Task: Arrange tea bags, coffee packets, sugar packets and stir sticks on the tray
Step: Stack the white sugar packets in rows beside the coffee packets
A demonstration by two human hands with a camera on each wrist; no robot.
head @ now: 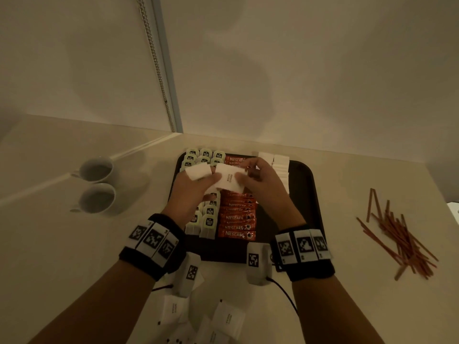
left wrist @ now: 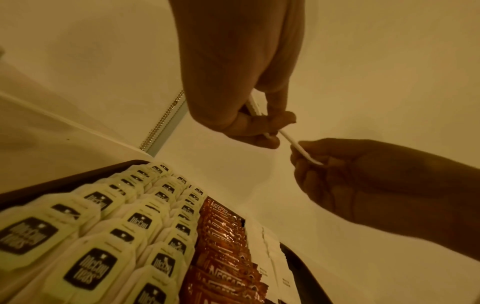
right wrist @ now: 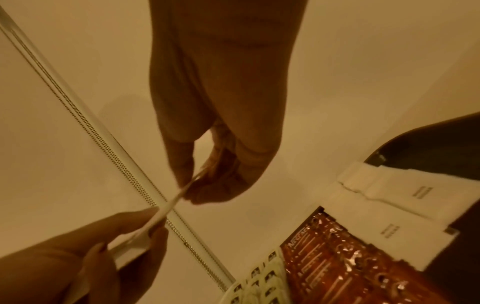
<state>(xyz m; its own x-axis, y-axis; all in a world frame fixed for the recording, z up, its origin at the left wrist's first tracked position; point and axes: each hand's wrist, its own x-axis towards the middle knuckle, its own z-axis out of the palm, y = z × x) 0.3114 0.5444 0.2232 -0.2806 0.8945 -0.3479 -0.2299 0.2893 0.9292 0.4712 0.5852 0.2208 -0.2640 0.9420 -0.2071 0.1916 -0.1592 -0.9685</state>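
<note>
You have a white sugar packet (head: 229, 178) pinched between both hands above the middle of the tray (head: 306, 194): your left hand (head: 196, 187) clamps its near-left end and your right hand (head: 260, 181) nips the far-right edge. A second packet seems to sit in the left fingers as well, though the dim light makes that hard to confirm.

The risk is the handover. If one hand lets go early, the thin packet could drop onto the coffee packets (head: 237, 217) directly below and upset their overlapped row. A tug from both ends could tear the paper.

The sugar row (head: 280, 167) lies at 1 o'clock from your hands, so you must reach across the coffee to add to it. The tea bags (head: 206, 155) fill the tray's left side.

More loose sugar packets (head: 227, 317) wait on the worktop (head: 62, 256) at 6 o'clock, the stir sticks (head: 400, 238) at 3 o'clock, and two cups (head: 96, 184) at 9 o'clock.
</note>
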